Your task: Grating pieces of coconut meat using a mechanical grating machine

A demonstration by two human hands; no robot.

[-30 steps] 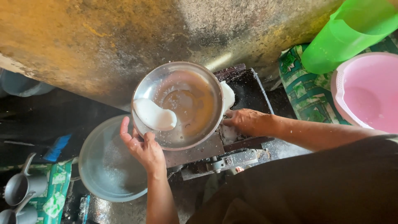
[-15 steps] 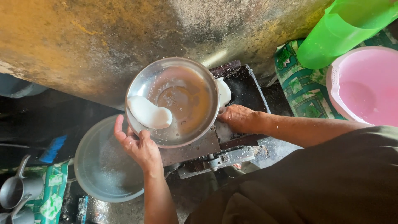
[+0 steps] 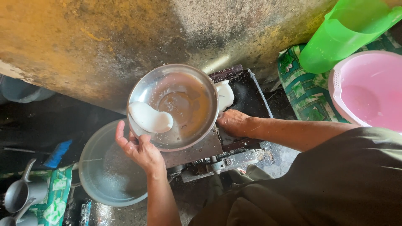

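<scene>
From the head camera, the left hand (image 3: 140,148) is holding a steel bowl (image 3: 173,106) by its near rim, its grip closed on the edge with the fingers spread underneath, tilting the bowl toward the camera. A curved white coconut piece (image 3: 150,118) is lying inside the bowl against its left side. The right hand (image 3: 234,122) is resting just behind the bowl's right edge, on a dark metal grating machine (image 3: 247,98); whether its grip is wide or narrow I cannot tell, because the bowl is hiding the fingers. Another white coconut piece (image 3: 225,94) is sitting on the machine, just beside that hand. Below the left hand a large steel basin (image 3: 104,171) is standing on the floor. A pink tub (image 3: 368,90) and a green jug (image 3: 343,35) are standing to the right.
</scene>
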